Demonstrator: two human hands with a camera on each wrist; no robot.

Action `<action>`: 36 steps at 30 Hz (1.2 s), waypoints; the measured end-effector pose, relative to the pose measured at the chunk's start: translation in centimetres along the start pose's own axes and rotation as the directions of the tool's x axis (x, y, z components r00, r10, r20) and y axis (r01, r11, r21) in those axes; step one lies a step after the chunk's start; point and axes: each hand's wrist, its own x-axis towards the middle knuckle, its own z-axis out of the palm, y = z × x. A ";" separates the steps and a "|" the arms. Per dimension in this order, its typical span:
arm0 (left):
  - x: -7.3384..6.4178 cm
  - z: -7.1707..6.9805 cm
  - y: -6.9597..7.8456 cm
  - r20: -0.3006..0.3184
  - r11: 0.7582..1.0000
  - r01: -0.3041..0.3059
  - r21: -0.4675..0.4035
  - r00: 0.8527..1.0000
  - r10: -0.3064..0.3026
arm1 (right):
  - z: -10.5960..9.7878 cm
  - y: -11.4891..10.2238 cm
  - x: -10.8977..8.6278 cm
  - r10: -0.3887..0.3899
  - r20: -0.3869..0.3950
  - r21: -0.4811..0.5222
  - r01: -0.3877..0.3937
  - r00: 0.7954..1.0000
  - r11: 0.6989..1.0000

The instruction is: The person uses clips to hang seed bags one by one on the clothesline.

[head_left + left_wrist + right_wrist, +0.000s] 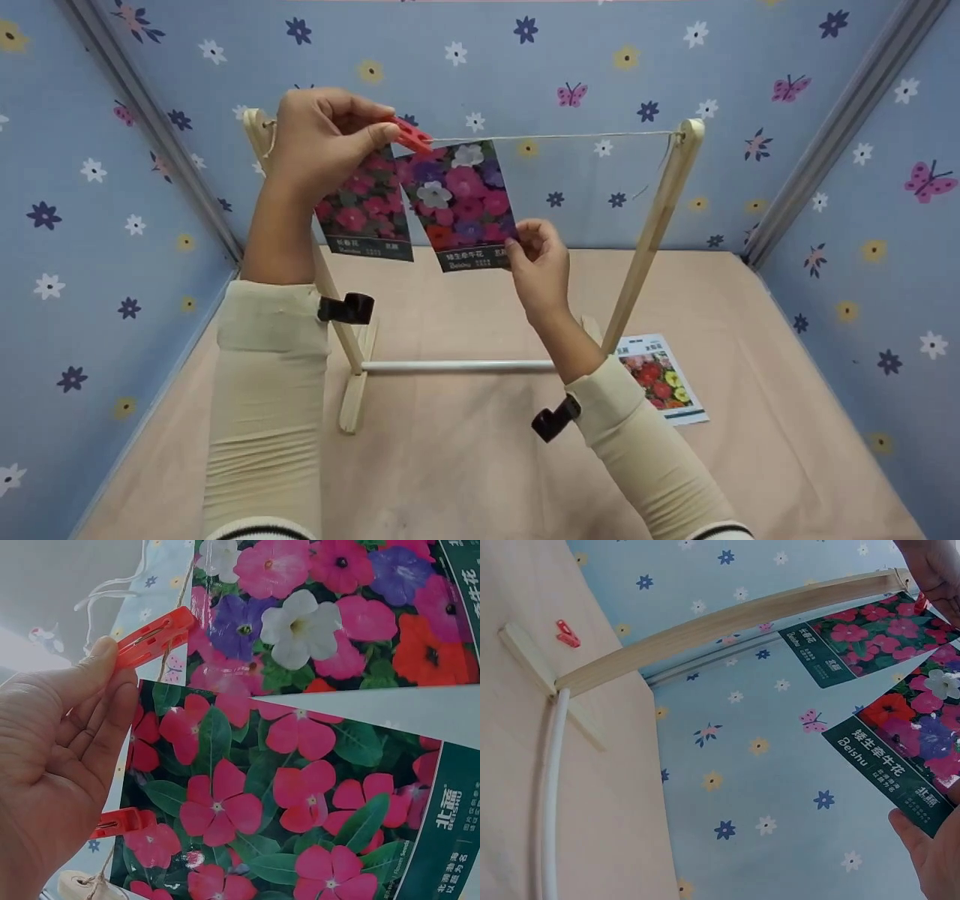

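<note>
My left hand (319,142) pinches a red clothespin (410,135) between thumb and fingers. The clothespin's far end meets the string and the top left corner of a petunia seed packet (466,191). Down at that packet's lower right corner, my right hand (544,262) pinches the edge, and the packet tilts slightly. To its left hangs another seed packet (364,206) with pink flowers, partly behind my left hand in the head view. A second red clothespin (124,822) sits at this packet's top edge in the left wrist view.
A string (577,136) runs between the wooden posts (652,240) of a stand, joined low down by a white rod (457,366). Another seed packet (664,382) lies at right on the table, partly behind my right forearm. A loose red clothespin (568,634) lies near the stand's foot.
</note>
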 end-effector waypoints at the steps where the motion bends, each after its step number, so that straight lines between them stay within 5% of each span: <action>1: 0.0 0.0 0.0 0.004 1.000 0.003 0.003 1.000 -0.003 | 0.1 0.0 -0.1 0.006 -0.001 0.006 -0.006 1.000 1.000; 15: 0.2 0.5 0.4 0.034 0.999 -0.015 0.038 0.999 0.014 | 0.9 0.4 -0.7 0.104 -0.008 0.126 -0.102 0.995 0.987; 36: 0.3 1.1 0.6 0.042 0.999 -0.028 0.043 0.999 0.026 | 1.3 0.5 -1.0 0.128 0.026 0.217 -0.131 0.991 0.967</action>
